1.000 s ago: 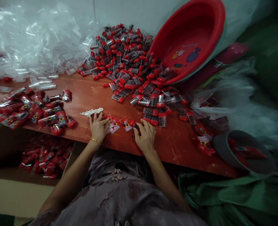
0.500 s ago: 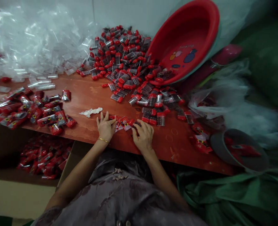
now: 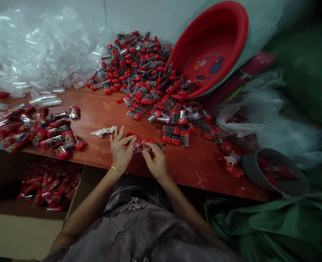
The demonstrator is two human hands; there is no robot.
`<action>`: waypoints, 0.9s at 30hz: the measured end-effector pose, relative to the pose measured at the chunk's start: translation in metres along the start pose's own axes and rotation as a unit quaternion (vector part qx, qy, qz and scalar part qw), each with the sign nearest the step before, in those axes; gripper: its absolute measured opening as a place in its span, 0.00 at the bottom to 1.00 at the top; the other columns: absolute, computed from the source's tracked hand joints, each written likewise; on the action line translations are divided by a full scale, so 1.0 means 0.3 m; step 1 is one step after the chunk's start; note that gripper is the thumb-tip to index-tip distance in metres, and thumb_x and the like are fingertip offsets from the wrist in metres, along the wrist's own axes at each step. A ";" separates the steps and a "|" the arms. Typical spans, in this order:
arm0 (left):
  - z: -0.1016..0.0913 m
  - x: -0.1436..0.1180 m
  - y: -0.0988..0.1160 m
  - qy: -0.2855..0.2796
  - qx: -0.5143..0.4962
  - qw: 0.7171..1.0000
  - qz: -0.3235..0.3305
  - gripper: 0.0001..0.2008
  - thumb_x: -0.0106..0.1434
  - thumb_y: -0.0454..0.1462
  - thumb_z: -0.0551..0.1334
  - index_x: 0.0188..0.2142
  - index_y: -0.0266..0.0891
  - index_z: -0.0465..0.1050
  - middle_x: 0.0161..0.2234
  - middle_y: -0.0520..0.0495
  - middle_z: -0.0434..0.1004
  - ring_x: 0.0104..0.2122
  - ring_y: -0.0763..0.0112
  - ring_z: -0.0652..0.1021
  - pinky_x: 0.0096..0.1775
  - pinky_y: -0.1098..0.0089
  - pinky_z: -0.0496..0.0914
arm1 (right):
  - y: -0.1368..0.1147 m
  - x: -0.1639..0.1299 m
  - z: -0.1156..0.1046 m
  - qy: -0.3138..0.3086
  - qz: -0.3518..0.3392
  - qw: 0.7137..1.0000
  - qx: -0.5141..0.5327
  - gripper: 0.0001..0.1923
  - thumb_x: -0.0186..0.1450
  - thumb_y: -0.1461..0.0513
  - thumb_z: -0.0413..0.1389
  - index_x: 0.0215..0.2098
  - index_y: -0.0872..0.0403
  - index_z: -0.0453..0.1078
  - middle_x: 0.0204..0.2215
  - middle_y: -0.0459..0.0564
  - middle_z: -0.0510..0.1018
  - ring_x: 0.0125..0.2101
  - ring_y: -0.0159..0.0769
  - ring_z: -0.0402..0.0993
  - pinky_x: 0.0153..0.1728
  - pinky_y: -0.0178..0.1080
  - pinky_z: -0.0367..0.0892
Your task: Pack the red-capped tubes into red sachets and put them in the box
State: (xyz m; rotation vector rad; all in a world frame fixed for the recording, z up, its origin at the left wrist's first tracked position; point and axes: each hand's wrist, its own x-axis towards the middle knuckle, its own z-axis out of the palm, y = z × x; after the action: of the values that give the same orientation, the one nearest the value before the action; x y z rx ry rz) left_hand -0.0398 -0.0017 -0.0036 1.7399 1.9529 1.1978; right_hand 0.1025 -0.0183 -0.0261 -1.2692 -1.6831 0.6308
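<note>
Between my hands, a red printed plastic wrapper [image 3: 141, 140] lies on the table near its front edge. My left hand [image 3: 122, 150], with a gold bangle at the wrist, has its fingers stretched out, the thumb and forefinger touching the wrapper's left part. Thumb and forefinger of my right hand [image 3: 156, 162] come together on the wrapper's right part. Just beyond the right fingers lies a small dark, clear-walled container [image 3: 159, 146], partly hidden. A crumpled white piece [image 3: 103, 131] is left of my left hand.
A heap of red-capped clear containers [image 3: 139, 69] spills from a tilted red basin [image 3: 226, 32]. Wrapped red packs [image 3: 51, 127] lie at left, below clear plastic pieces [image 3: 46, 47]. More packs fill a cardboard box [image 3: 73, 189]. A grey bowl [image 3: 250, 167] stands at right.
My right hand has moved left along the wrapper, and its thumb and forefinger have closed together on it. The small dark container now shows beside it. My left hand stays nearly in place.
</note>
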 end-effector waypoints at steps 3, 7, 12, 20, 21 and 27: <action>0.000 -0.019 0.032 -0.003 -0.097 0.995 -0.018 0.10 0.59 0.39 0.62 0.39 0.44 0.79 0.57 0.44 0.68 0.61 0.55 0.61 0.61 0.51 0.50 | -0.036 0.027 0.050 -0.042 0.086 0.987 0.129 0.14 0.65 0.54 0.49 0.32 0.53 0.71 0.25 0.45 0.74 0.25 0.32 0.68 0.28 0.34 0.64; -0.005 -0.039 0.051 -0.041 -0.332 0.927 -0.171 0.18 0.54 0.43 0.66 0.43 0.39 0.76 0.46 0.42 0.77 0.48 0.61 0.75 0.51 0.62 0.67 | -0.044 0.046 0.066 -0.018 0.092 0.988 0.119 0.19 0.65 0.54 0.48 0.19 0.52 0.61 0.16 0.41 0.61 0.19 0.28 0.58 0.22 0.33 0.55; -0.035 -0.065 0.070 -0.131 -0.482 0.783 -0.371 0.22 0.36 0.46 0.74 0.27 0.33 0.77 0.24 0.48 0.78 0.24 0.75 0.75 0.31 0.74 0.71 | -0.025 0.023 0.053 0.012 0.034 0.998 0.047 0.17 0.65 0.58 0.46 0.20 0.52 0.60 0.16 0.42 0.63 0.19 0.29 0.59 0.23 0.33 0.55; -0.032 -0.077 0.051 -0.108 -0.488 0.758 -0.418 0.20 0.32 0.40 0.76 0.25 0.33 0.77 0.23 0.49 0.78 0.23 0.76 0.75 0.30 0.74 0.70 | -0.018 -0.003 0.045 -0.019 -0.013 1.000 0.019 0.14 0.68 0.60 0.46 0.28 0.54 0.68 0.24 0.47 0.74 0.26 0.32 0.70 0.29 0.33 0.65; -0.030 -0.070 0.049 -0.095 -0.489 0.763 -0.412 0.20 0.32 0.40 0.76 0.24 0.32 0.76 0.22 0.49 0.78 0.23 0.76 0.75 0.31 0.73 0.70 | -0.012 0.001 0.027 -0.020 -0.015 1.000 0.014 0.13 0.68 0.60 0.45 0.32 0.54 0.69 0.27 0.48 0.76 0.29 0.33 0.71 0.32 0.34 0.66; -0.031 -0.017 0.052 -0.114 -0.511 0.730 -0.440 0.21 0.32 0.40 0.76 0.26 0.32 0.75 0.25 0.48 0.79 0.24 0.73 0.77 0.31 0.72 0.73 | 0.114 0.031 -0.136 -0.048 -0.029 0.965 -0.255 0.22 0.63 0.53 0.54 0.51 0.58 0.66 0.48 0.60 0.74 0.46 0.49 0.68 0.47 0.49 0.63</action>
State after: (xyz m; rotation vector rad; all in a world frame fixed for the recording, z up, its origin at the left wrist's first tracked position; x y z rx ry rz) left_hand -0.0339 -0.0111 0.0116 0.2745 1.1960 1.1736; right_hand 0.1538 -0.0027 -0.0319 -1.5541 -2.0357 0.2266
